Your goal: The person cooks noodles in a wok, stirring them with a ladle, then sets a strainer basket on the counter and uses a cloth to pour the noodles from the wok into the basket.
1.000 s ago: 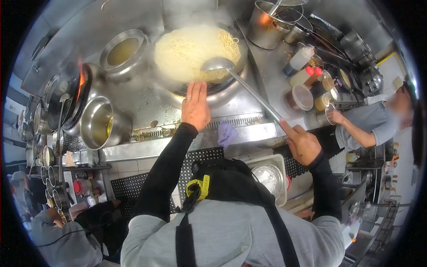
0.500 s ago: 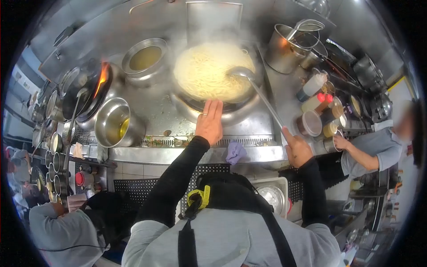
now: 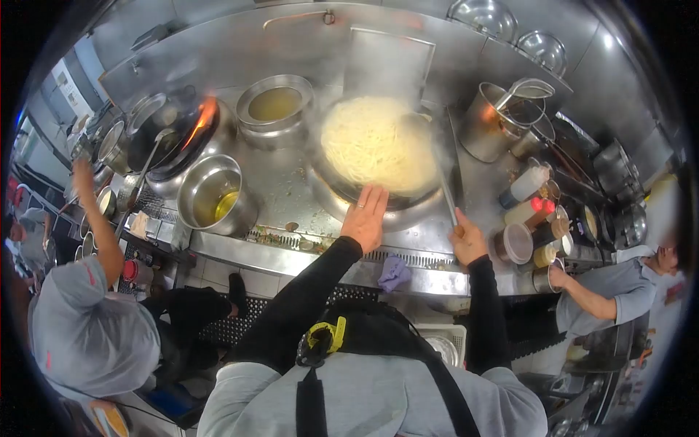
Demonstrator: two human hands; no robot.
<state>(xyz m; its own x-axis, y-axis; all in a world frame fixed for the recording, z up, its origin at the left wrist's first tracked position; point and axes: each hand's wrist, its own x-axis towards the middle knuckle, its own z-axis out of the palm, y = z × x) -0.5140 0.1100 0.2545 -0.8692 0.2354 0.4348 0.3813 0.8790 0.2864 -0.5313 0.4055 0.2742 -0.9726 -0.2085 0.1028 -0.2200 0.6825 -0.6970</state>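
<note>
Pale noodles fill a steaming wok in front of me. My left hand is at the wok's near edge, its fingers stretched out and holding nothing; whether it touches the rim I cannot tell. On the right, my right hand is closed around the handle of a long metal ladle. The ladle's bowl end lies over the right part of the noodles, blurred by steam. A purple cloth rests on the counter's front edge between my hands.
Flames rise by another wok at the left. Near it stand a pot with yellow liquid and a lipped pot. Sauce bottles and a tall pot stand right. Co-workers are at left and right.
The view has shifted, so the wok appears farther right and lower. The ladle now stands steeper, toward the wok's right side. The left co-worker has come nearer with an arm raised.
</note>
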